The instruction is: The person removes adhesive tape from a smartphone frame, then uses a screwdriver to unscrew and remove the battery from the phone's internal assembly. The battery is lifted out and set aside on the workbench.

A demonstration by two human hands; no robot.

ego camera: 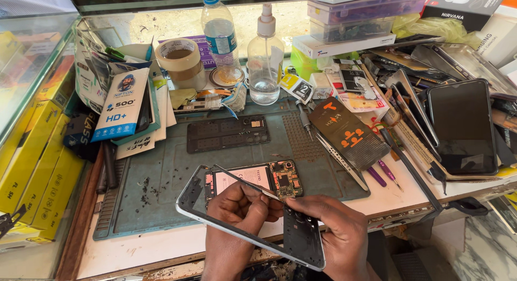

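Left hand point(237, 208) pinches thin metal tweezers point(245, 183) — right hand point(328, 227) grips glossy rectangular phone frame point(242, 235).

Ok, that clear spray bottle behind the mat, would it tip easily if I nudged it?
Probably yes. The spray bottle is tall and narrow with a pump on top, so a push up high may topple it. It looks only partly filled, so likely light. The water bottle beside it might get knocked.

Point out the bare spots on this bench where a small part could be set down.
Freest is the green mat, between the black back cover and the phone frame that both hands, left hand and right hand, hold; a few dark crumbs lie there. The mat's grid patch is open too. The right side, stacked with phone screens, is crowded.
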